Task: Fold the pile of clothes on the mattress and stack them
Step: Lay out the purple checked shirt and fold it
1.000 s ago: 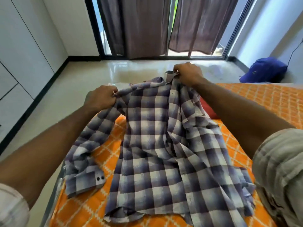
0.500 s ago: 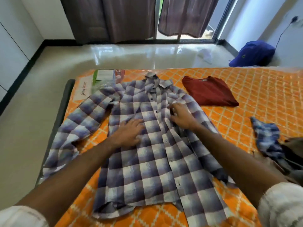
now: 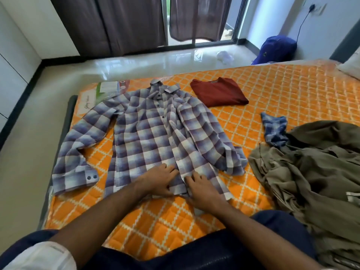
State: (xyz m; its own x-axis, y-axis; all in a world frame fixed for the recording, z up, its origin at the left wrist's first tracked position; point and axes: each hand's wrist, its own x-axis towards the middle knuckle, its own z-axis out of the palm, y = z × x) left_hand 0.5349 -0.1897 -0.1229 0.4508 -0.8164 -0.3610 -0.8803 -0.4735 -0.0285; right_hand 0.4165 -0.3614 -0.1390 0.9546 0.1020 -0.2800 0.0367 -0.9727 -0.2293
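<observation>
A purple-and-white plaid shirt (image 3: 148, 137) lies spread front-up on the orange quilted mattress (image 3: 282, 90), collar away from me and both sleeves out to the sides. My left hand (image 3: 157, 178) rests flat on the shirt's lower front, fingers straight. My right hand (image 3: 202, 190) presses beside it on the hem by the button placket, fingers spread. A folded dark red garment (image 3: 218, 92) sits beyond the shirt's right shoulder. A heap of olive clothes (image 3: 311, 172) with a blue checked piece (image 3: 274, 129) on it lies to the right.
The mattress's left edge drops to a glossy floor (image 3: 29, 152). A blue bag (image 3: 276, 49) stands on the floor by the far wall. Dark curtains (image 3: 120, 24) hang at the sliding door. A white pillow (image 3: 352, 65) shows at the far right.
The shirt went from held up by its shoulders to lying flat. Both hands have slid down its front from the chest to the hem.
</observation>
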